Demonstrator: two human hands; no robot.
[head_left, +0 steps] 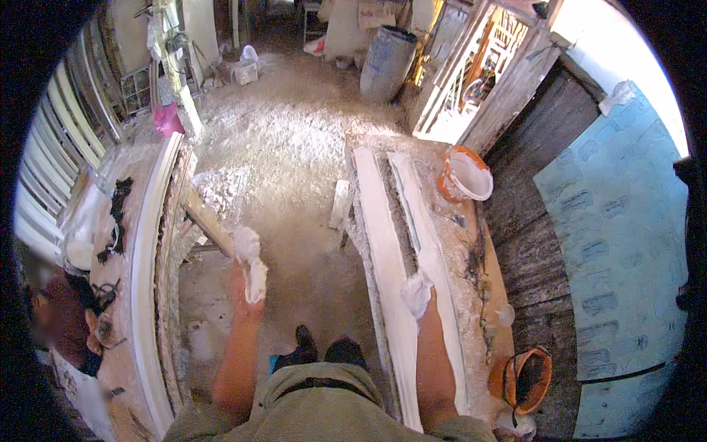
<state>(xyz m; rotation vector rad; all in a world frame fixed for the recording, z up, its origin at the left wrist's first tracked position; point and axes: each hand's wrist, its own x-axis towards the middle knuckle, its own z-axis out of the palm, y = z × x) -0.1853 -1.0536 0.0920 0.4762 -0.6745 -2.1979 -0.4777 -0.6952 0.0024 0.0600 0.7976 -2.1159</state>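
Note:
My left hand [255, 281], coated white, hangs over the floor between two benches. It appears closed round a soft white clump [246, 240] that looks like wet plaster or fibre; the coating blurs the single fingers. My right hand [417, 292], just as white, rests at the inner edge of the right-hand strip of wet plaster [439, 274] on the right bench. Its fingers are hard to make out against the strip. Parallel to it, on the left, runs a second long white strip [381, 243], with a dark gap between them.
An orange bucket with white residue [467, 175] stands at the bench's far end; another orange bucket [527, 381] is near right. Along the left bench lies a long white moulding [151, 258]. A person [66, 317] is beyond it. A blue barrel [387, 65] stands farther back.

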